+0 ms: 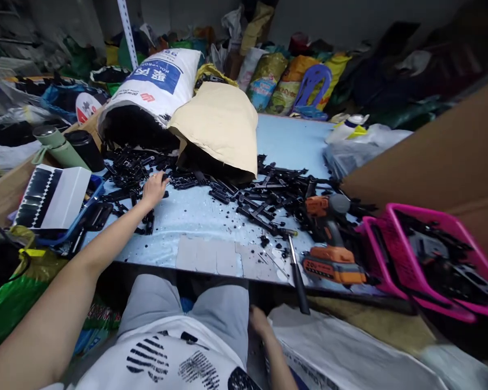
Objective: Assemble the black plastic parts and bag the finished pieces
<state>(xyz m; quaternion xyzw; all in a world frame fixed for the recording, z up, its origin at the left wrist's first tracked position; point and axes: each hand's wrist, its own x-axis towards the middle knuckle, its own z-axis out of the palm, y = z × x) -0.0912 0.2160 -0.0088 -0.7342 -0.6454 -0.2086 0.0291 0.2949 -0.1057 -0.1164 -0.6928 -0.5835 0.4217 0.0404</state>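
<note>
Toward the desk's (195,214) left edge, the left hand (154,188) reaches among loose black parts (136,165), whether its grip has closed unclear, as with the right hand (260,320) below the near edge; lifting one by its end should avoid snags

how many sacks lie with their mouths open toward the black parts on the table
2: the white sack, beyond your left hand, and the tan sack, just right of the white one. Another could be hidden behind them.
</note>
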